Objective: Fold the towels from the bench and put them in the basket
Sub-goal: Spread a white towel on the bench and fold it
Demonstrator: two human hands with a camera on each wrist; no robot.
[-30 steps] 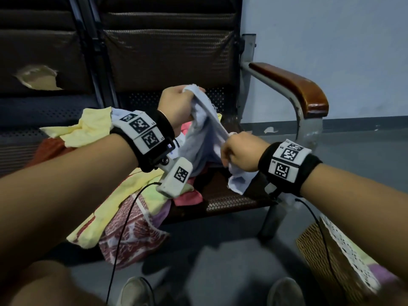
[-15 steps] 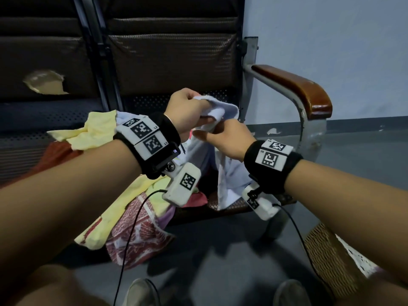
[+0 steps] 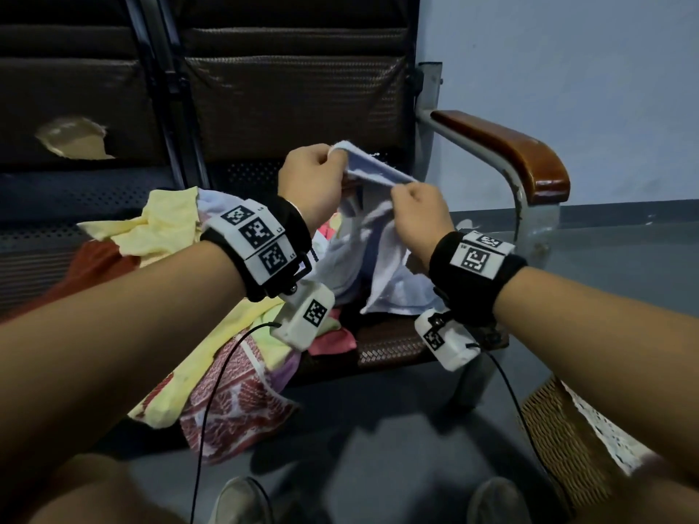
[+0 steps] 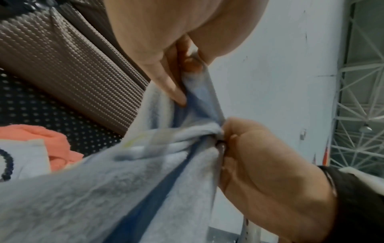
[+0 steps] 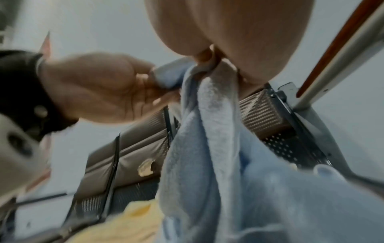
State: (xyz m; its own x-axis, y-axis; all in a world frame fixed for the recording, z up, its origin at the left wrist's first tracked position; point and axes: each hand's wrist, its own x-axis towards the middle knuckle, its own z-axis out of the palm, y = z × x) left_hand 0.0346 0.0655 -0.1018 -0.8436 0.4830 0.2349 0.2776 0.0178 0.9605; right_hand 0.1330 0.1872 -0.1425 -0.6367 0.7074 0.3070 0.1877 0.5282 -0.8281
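Note:
A pale blue towel (image 3: 382,255) hangs above the bench seat (image 3: 393,346), held up by both hands. My left hand (image 3: 314,179) pinches its top edge at one end. My right hand (image 3: 416,209) pinches the same edge a short way to the right, so a short stretch of hem runs taut between them. The rest of the towel (image 4: 104,180) droops in folds toward the seat. Close up, the right wrist view shows the towel (image 5: 207,148) bunched under my fingers. A wicker basket (image 3: 559,429) stands on the floor at the lower right.
A heap of other towels, yellow (image 3: 166,225), red-patterned (image 3: 234,406) and pink (image 3: 333,342), covers the left part of the seat and hangs over its front. A wooden armrest (image 3: 507,149) on a metal frame bounds the bench on the right. My shoes (image 3: 242,501) are on the grey floor.
My right hand rose from beside the seat to the towel's top edge, met the left hand, and has now slid a little to the right along the hem, drawing it taut.

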